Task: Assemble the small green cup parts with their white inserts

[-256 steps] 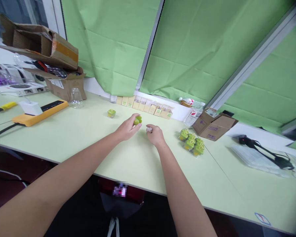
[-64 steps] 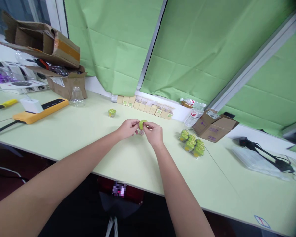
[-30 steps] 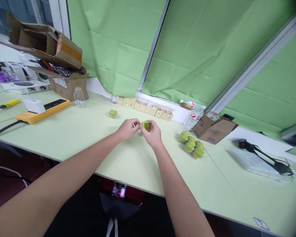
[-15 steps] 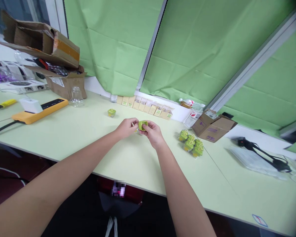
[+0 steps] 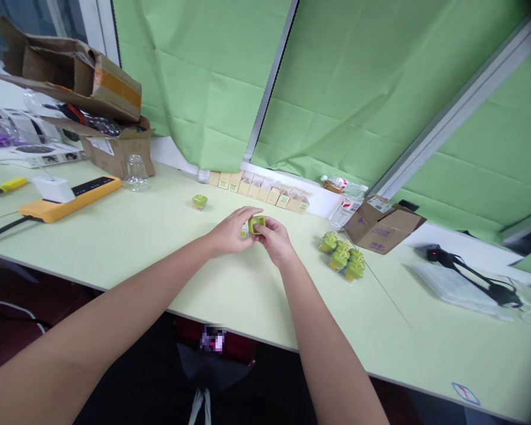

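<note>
Head view: our left hand (image 5: 229, 231) and right hand (image 5: 277, 241) grip a small green cube (image 5: 256, 224) between them; bagged green cubes (image 5: 341, 257) lie beyond our right hand.

On the table (image 5: 159, 283), a power strip (image 5: 71, 196) lies left, small cartons (image 5: 256, 192) stand in a row behind, and bagged cubes (image 5: 342, 257) lie right, beside a cardboard box (image 5: 383, 231).

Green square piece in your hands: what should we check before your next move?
Green square piece gripped by the right hand: ok.
Left hand close against it: ok.
Pale small part by the left hand's fingers: cannot tell what it is.
Second green piece standing on the table: ok.
Bagged green pieces to the right of the hands: ok.
</note>
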`<state>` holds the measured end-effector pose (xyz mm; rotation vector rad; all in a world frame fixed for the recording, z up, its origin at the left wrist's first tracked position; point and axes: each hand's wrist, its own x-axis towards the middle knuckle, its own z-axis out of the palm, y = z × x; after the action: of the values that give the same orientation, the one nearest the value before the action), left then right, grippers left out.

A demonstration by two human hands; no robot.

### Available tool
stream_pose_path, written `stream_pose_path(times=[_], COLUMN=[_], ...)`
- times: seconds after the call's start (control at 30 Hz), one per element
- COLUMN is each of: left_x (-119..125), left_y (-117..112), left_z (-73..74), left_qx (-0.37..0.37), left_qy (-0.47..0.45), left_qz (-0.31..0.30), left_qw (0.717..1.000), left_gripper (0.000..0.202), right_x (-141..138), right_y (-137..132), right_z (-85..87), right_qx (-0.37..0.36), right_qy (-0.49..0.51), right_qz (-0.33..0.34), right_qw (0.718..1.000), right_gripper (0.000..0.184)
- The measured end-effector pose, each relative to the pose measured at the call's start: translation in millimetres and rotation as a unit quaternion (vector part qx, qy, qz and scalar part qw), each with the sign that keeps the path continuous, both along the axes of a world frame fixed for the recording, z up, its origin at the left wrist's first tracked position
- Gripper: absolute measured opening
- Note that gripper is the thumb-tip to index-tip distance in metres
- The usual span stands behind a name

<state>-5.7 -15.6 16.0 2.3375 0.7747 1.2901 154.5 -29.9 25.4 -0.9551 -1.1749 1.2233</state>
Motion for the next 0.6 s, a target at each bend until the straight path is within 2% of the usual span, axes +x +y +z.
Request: stream_pose_path(times=[0.13, 0.27, 0.4, 0.47, 0.5, 0.53, 0.6], left_x=[2.7, 4.1, 4.1, 2.8, 1.7, 0.4, -2.4], left_y=[-7.4, 0.3, 5.7, 6.5, 6.9, 7.5, 9.3], left_z=[2.9, -1.2, -2.6, -1.3, -0.7, -0.2, 0.0], left_qx=[0.008, 0.004, -0.026, -0.029, -0.028, -0.029, -0.031], left_qy=[0.027, 0.042, 0.04, 0.025, 0.018, 0.013, 0.009], left_qz=[0.004, 0.031, 0.052, 0.072, 0.087, 0.106, 0.14], left_qw=[1.0, 0.999, 0.998, 0.997, 0.996, 0.994, 0.99], left_gripper=[0.057, 0.049, 0.043, 0.038, 0.036, 0.034, 0.032], right_x=[-2.0, -8.1, -7.8, -0.8, 4.1, 9.3, 18.5], right_y=[1.4, 1.7, 2.3, 5.1, 7.0, 9.1, 12.8], right_z=[-6.3, -11.5, -8.5, -6.8, -7.1, -8.3, -13.6], right_qx=[0.012, -0.002, -0.024, -0.025, -0.014, 0.007, 0.06], right_qy=[-0.027, -0.029, -0.048, -0.09, -0.128, -0.18, -0.318], right_qz=[0.018, 0.045, 0.049, 0.003, -0.045, -0.107, -0.205], right_qw=[0.999, 0.999, 0.997, 0.996, 0.991, 0.978, 0.924], right_gripper=[0.021, 0.025, 0.028, 0.029, 0.029, 0.029, 0.034])
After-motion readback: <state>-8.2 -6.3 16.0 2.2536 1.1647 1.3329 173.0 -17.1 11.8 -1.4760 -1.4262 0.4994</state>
